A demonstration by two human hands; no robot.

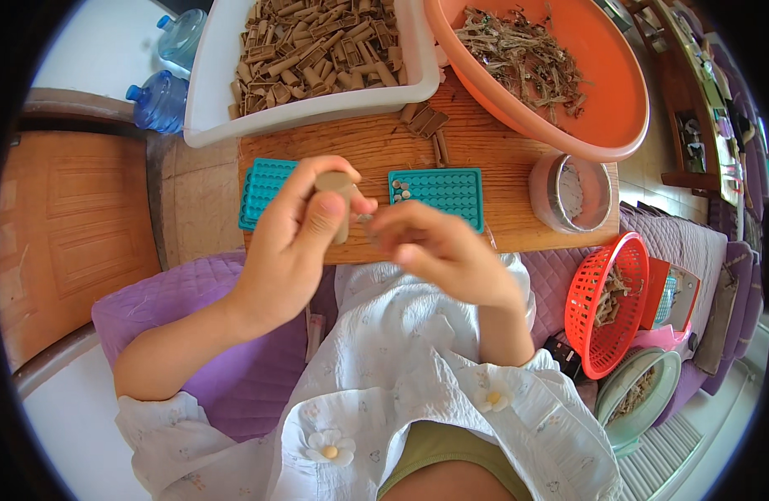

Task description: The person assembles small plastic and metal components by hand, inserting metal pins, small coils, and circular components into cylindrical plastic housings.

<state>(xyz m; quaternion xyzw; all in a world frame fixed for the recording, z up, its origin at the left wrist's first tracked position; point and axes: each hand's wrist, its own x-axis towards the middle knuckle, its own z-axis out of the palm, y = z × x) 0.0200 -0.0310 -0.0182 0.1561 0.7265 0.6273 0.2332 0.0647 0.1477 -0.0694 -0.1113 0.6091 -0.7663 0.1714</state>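
Brown piece upright near the close edge of the bench, pinched between thumb and fingers of the left hand, right hand just beside it, its fingers blurred, grip impossible to tell, teal tray with small silvery discs beyond.

Door is standing past table's left edge | tiles are lying between | sofa is lining near edge | shelf is standing past right edge | wall is rising past far-left corner
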